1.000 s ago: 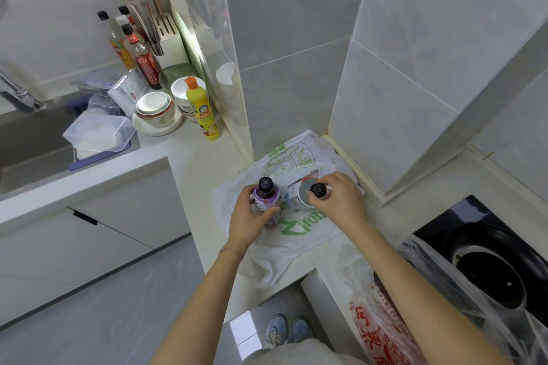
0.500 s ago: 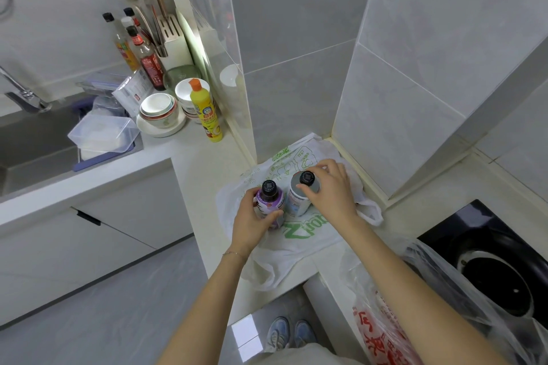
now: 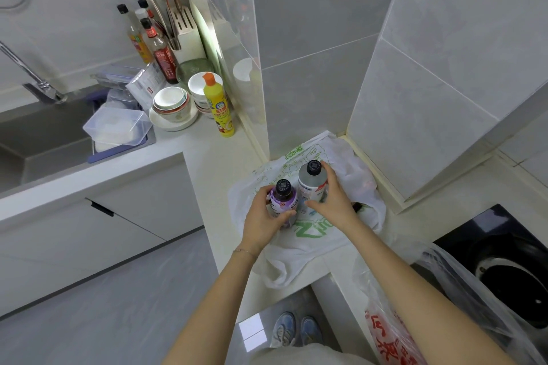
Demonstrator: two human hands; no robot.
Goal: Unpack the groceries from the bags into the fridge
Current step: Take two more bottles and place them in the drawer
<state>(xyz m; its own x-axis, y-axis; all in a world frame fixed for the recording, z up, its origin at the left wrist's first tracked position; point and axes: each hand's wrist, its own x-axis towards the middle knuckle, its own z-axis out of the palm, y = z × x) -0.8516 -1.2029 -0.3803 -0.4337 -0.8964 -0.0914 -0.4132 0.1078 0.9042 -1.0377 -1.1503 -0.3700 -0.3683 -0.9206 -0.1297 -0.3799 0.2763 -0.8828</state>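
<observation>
A white plastic grocery bag (image 3: pixel 314 241) with green print lies flat in the counter corner. Two bottles with black caps stand upright on it, side by side. My left hand (image 3: pixel 262 221) grips the purple-labelled bottle (image 3: pixel 283 197) around its body. My right hand (image 3: pixel 333 200) grips the taller white bottle (image 3: pixel 311 184) from its right side. A dark item shows in the bag's opening (image 3: pixel 360 207), behind my right hand. A second, clear bag with red print (image 3: pixel 394 335) sits at the lower right, under my right forearm.
A yellow dish-soap bottle (image 3: pixel 218 107), stacked bowls (image 3: pixel 172 104), sauce bottles (image 3: pixel 157 44) and a knife block (image 3: pixel 186 35) crowd the counter's back left. A sink (image 3: pixel 38 133) with a clear container (image 3: pixel 117 126) lies to the left. A black stove (image 3: pixel 510 264) is at the right. No fridge is in view.
My right hand slid from the white bottle's cap down to its side. The white bottle went from tilted to upright beside the purple one. My left hand kept its hold.
</observation>
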